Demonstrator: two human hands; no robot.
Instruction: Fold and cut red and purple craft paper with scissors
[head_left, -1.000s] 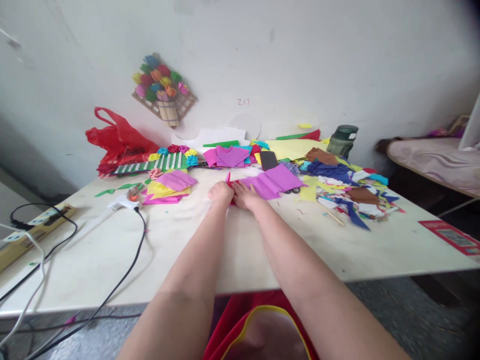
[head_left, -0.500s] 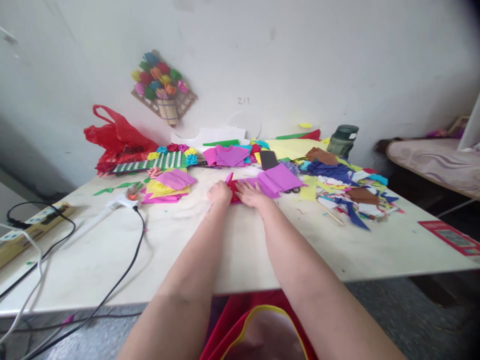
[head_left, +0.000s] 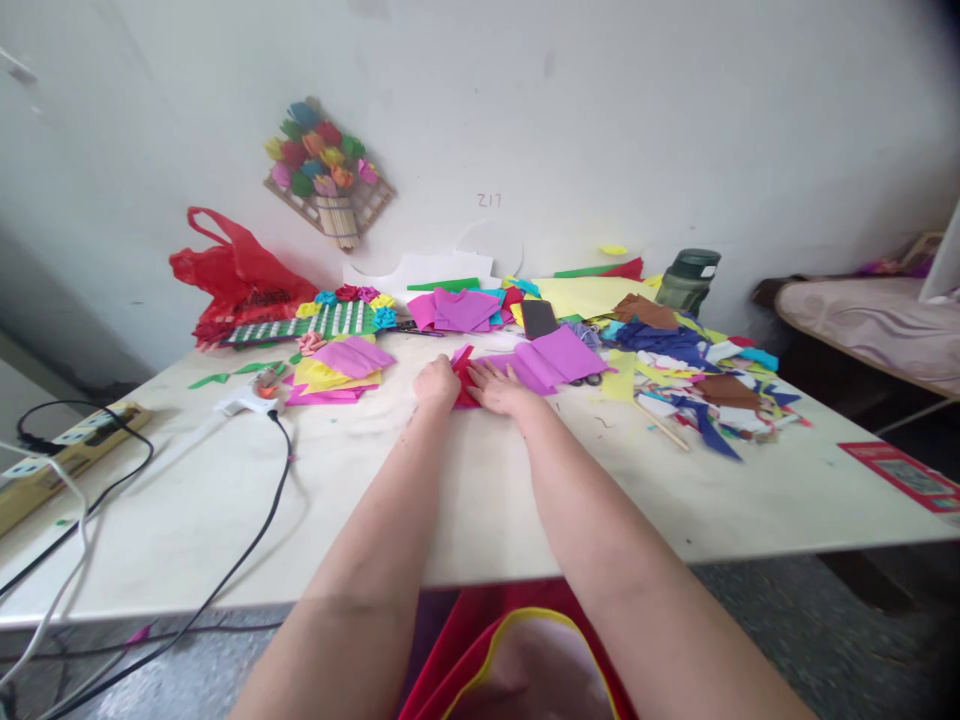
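Red crepe paper (head_left: 464, 380) lies on the table between my two hands, with purple paper (head_left: 551, 362) spreading out to the right. My left hand (head_left: 436, 383) is closed at the red paper's left edge, its fingers pinching the paper. My right hand (head_left: 498, 387) lies flat on the red and purple paper with its fingers stretched out, pressing it to the table. A folded edge of the red paper stands up beside my left fingers.
To the left are stacked paper sheets (head_left: 337, 370), a glue gun (head_left: 255, 395) with a black cord, and a power strip (head_left: 67, 455). Behind lie paper flowers (head_left: 346, 300) and a phone (head_left: 538, 320). Paper scraps (head_left: 705, 370), a stick (head_left: 661, 424) and a green bottle (head_left: 686, 280) are at right.
My left hand has shifted very slightly left with the red paper's edge, and more red shows between the hands. My right hand stays flat in place.
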